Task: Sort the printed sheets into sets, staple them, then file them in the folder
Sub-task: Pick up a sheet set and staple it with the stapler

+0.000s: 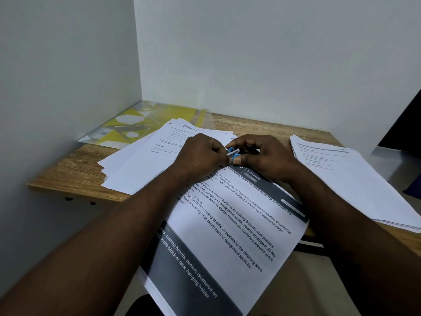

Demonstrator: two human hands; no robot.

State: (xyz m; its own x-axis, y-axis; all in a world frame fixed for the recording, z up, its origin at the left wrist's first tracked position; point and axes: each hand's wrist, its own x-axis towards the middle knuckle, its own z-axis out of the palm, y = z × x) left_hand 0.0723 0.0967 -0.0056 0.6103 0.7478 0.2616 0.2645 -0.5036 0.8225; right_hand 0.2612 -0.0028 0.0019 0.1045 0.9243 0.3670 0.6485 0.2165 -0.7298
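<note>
On a table [68, 172], a folder [136, 124] lies far left behind the left stack [141, 165], while the left hand [198, 156] and right hand [266, 156] both pinch a blue stapler [233, 152] at the far corner of a printed set [227, 224], the right stack [341, 176] just beside them.

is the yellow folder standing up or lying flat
Lying flat: the yellow folder rests on the table, a paper stack overlapping its near edge.

bare desk strip [68, 174] between left wall [57, 87] and stack [136, 165].

Blue stapler [233, 152] (small) at sheet [227, 236] corner
</note>
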